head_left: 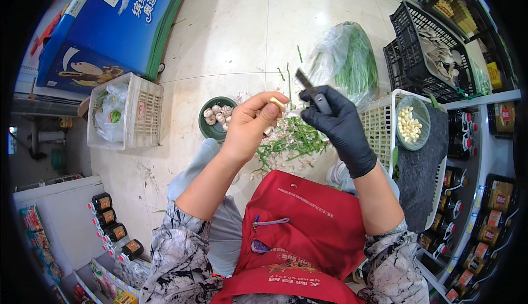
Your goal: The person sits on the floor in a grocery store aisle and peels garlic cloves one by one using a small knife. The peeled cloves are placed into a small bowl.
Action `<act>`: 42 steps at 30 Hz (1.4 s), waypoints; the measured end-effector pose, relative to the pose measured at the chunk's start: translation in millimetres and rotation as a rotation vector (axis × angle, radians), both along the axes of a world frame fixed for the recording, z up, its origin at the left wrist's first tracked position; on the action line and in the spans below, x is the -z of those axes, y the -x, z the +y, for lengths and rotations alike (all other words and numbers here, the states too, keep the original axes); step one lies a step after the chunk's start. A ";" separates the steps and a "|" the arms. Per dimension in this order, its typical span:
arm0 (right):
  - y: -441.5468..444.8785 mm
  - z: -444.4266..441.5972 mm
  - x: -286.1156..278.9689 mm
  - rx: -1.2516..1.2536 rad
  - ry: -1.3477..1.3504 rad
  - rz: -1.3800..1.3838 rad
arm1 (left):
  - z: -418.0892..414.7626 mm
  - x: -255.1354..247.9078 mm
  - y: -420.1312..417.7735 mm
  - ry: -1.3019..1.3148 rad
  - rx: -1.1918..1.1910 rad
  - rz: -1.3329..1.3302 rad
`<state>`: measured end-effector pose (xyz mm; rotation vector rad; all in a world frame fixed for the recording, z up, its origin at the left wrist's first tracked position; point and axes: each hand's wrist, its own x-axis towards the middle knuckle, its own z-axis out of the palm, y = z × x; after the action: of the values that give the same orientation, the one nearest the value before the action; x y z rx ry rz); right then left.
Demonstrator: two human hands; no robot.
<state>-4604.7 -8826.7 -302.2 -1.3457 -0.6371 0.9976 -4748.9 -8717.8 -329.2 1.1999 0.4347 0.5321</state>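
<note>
Between the thumb and fingers of my bare left hand [251, 126] is a pale garlic clove [277, 103]. My right hand [342, 128], in a black glove, grips a small knife [306, 82] whose dark blade points up and away to the left. A whitish scrap of skin shows by the gloved fingertips. Beyond my left wrist, a dark green bowl [203, 126] holds several whole garlic bulbs [218, 114], partly covered by the hand. Peeled cloves [409, 126] lie in a bowl [421, 142] at my right.
Green stalk scraps [299, 137] and garlic skins litter the tiled floor below my hands. A plastic bag of long green stalks [354, 63] lies ahead right. White crates [149, 114] flank me, with black mushroom crates [402, 36] and bottle shelves [474, 205] at right. A blue freezer [119, 27] stands left.
</note>
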 end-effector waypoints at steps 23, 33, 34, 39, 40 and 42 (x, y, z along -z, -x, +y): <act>13.6 2.1 19.6 0.041 -0.016 -0.341 | -16.6 -5.3 -7.6 -1.151 -0.275 0.252; 8.9 1.4 19.7 0.040 0.075 -0.174 | -14.0 -3.0 -5.7 -0.455 -0.168 0.191; 8.4 1.4 19.4 0.042 0.052 -0.167 | -11.6 -3.9 -4.3 -0.150 -0.117 0.192; 8.3 1.5 13.4 0.116 0.006 -0.135 | -3.1 -8.4 -0.8 0.144 -0.073 0.202; 8.5 1.5 12.4 0.116 -0.008 -0.159 | -3.7 -8.8 -1.1 -0.112 -0.088 0.259; 8.7 1.6 12.0 0.103 -0.013 -0.237 | -6.3 -8.6 -2.6 -0.533 -0.141 0.256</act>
<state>-4613.4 -8825.2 -314.2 -1.4826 -0.7425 0.7559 -4746.2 -8724.1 -320.6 1.7706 0.6210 0.6409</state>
